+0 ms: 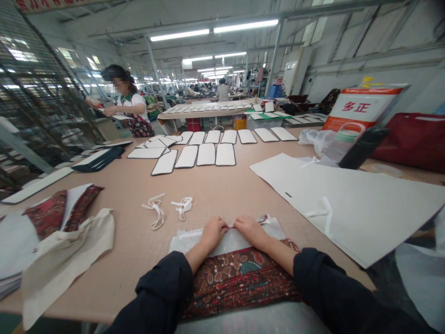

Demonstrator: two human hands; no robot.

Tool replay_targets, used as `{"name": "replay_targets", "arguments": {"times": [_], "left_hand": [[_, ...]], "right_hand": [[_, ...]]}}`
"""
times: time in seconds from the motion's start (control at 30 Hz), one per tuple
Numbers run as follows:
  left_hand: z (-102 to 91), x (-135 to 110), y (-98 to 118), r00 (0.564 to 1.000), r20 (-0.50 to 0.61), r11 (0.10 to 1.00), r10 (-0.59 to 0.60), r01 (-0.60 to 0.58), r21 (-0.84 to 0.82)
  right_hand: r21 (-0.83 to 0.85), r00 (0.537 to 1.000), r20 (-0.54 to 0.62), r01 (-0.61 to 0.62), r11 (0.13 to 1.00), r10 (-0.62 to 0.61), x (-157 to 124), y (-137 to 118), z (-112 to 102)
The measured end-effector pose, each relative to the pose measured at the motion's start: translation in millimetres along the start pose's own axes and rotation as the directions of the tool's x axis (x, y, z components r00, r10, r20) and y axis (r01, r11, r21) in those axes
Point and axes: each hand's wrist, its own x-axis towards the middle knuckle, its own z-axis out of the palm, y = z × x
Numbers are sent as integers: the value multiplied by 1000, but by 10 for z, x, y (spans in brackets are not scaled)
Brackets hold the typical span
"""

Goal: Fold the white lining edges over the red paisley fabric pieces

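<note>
My left hand (212, 234) and my right hand (252, 232) are close together at the near edge of the table, fingers closed in pinches. Between their fingertips runs a thin dark red fabric strip (231, 227). Under both hands lies a pale translucent sheet (229, 242). Nearer to me, a stack of brown-red floral fabric (236, 273) lies beneath my forearms, with folded layers at its front. Just beyond my hands are two loose tangles of white tape, the left tangle (156, 211) and the right tangle (183, 207).
Several white panels with dark edges (225, 154) lie across the table. Floral fabric (48, 211) and cream cloth (74, 250) are at left. A large white board (351, 199), a dark bottle (363, 147) and a tin (361, 109) occupy the right. A co-worker (127, 104) stands beyond the table.
</note>
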Motion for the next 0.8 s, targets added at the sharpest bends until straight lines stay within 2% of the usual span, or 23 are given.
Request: {"name": "replay_targets", "arguments": {"times": [0.2,0.4,0.57,0.8], "left_hand": [[-66,-136,-145,988,78,978,132,-142,150],[-117,-191,-143,964,145,903,224,-261,341],[-270,-328,-247,957,185,886,221,-277,372],[-355,-466,-383,954,187,858,234,-293,421]], "right_hand": [[-59,996,65,59,997,-55,-58,-111,-114],[-78,992,90,94,992,-87,-100,-180,-143],[-81,985,165,64,995,-50,-81,-184,-179],[-108,985,172,10,994,9,-31,-341,-247]]}}
